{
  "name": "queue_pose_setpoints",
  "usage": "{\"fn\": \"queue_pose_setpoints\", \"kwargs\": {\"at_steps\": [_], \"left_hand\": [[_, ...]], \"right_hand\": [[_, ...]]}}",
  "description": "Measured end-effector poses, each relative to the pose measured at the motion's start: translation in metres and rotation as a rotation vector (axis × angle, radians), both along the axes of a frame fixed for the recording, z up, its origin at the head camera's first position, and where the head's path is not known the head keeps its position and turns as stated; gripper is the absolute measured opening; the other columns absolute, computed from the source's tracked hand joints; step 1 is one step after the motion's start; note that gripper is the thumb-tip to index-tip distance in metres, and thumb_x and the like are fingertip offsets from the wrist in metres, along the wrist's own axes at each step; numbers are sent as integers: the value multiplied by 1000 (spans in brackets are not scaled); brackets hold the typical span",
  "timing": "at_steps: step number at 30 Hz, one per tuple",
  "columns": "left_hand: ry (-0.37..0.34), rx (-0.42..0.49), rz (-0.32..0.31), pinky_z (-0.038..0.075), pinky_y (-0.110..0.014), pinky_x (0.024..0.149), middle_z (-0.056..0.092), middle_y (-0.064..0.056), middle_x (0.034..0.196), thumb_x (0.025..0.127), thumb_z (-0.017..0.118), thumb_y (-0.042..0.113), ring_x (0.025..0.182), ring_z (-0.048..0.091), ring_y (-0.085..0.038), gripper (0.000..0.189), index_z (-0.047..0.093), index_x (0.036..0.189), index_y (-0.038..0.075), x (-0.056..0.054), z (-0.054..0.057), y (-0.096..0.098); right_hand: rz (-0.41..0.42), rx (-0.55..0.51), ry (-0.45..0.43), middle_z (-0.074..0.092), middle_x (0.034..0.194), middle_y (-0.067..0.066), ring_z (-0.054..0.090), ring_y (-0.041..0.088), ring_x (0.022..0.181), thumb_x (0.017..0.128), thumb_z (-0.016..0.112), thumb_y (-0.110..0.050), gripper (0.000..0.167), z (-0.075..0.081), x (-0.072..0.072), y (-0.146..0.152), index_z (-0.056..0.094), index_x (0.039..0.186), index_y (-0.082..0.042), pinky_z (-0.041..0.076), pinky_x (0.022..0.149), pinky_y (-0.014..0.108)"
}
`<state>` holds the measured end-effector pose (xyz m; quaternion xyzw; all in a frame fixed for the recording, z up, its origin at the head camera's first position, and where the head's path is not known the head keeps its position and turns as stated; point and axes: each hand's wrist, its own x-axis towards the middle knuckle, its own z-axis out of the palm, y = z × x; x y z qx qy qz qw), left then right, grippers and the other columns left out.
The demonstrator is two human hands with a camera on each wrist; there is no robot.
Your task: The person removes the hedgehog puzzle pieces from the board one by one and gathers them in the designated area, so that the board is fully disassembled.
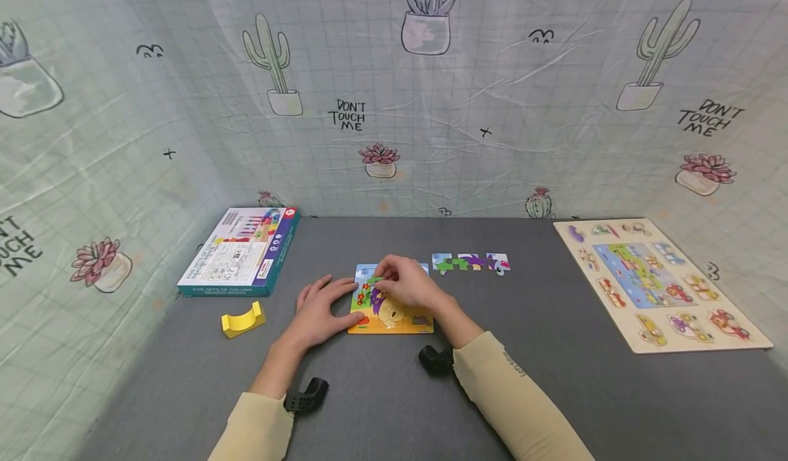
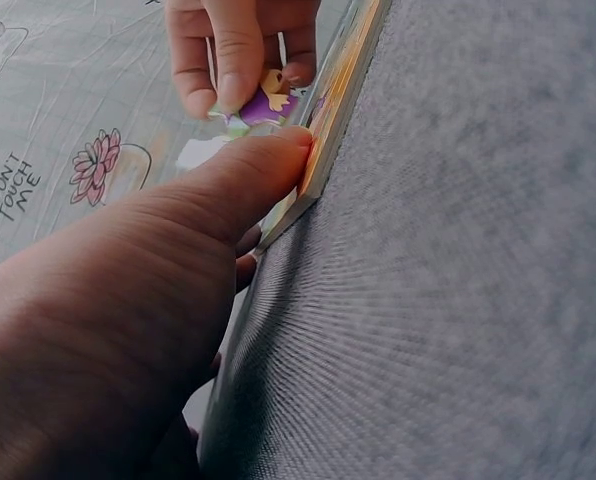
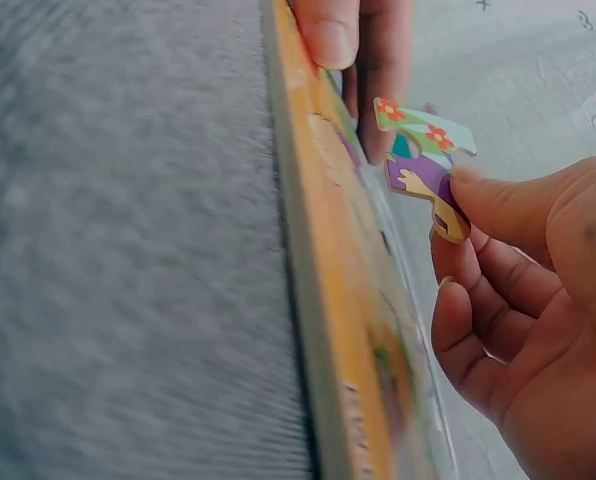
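A small puzzle board [image 1: 403, 323] with an orange lower part and blue top lies at the middle of the table. My left hand [image 1: 320, 312] rests along its left side, the fingers extended and the thumb pressing near the front left corner. Over the board, my right hand [image 1: 409, 284] pinches a puzzle piece [image 3: 423, 182] between thumb and fingers. Red flowers, green and purple show on that piece, which is tilted up close over the board in the right wrist view. Just beyond the board's right side lie several loose puzzle pieces [image 1: 471, 262].
A boxed toy set [image 1: 240, 252] lies at the back left, with a yellow arched block [image 1: 243, 321] in front of it. To the right is a large wooden picture board [image 1: 622, 321] with vehicle shapes. A patterned cloth [image 1: 394, 78] rises behind the table.
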<state>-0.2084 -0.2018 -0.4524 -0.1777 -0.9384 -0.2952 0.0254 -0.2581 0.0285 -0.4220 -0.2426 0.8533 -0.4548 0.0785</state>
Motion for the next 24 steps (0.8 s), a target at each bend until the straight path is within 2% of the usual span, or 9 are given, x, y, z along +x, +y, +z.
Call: {"fn": "queue_pose_setpoints", "kwargs": {"at_steps": [11,17,24], "left_hand": [[-9,-7,0,8,-67,111,52,-5,149,89,76,45,146,25,-43,62,62,141,15,-1,-1,1],[-13,-15,9,8,-67,111,52,-5,149,88,75,47,146,25,-42,63,61,141,16,-2,-1,0],[-20,-15,13,7,-66,112,52,-5,149,88,76,48,146,25,-41,65,61,141,16,-2,-2,0]], "right_hand": [[-13,-59,-62,63,94,4,60,18,84,97,69,-10,11,12,-5,17,66,106,-6,51,75,32],[-26,-63,-59,64,94,4,61,19,86,97,69,-9,10,16,-9,30,66,105,-6,51,78,32],[-42,-40,-37,64,92,5,61,21,82,97,69,-8,9,15,-12,51,65,105,-5,52,74,33]]}}
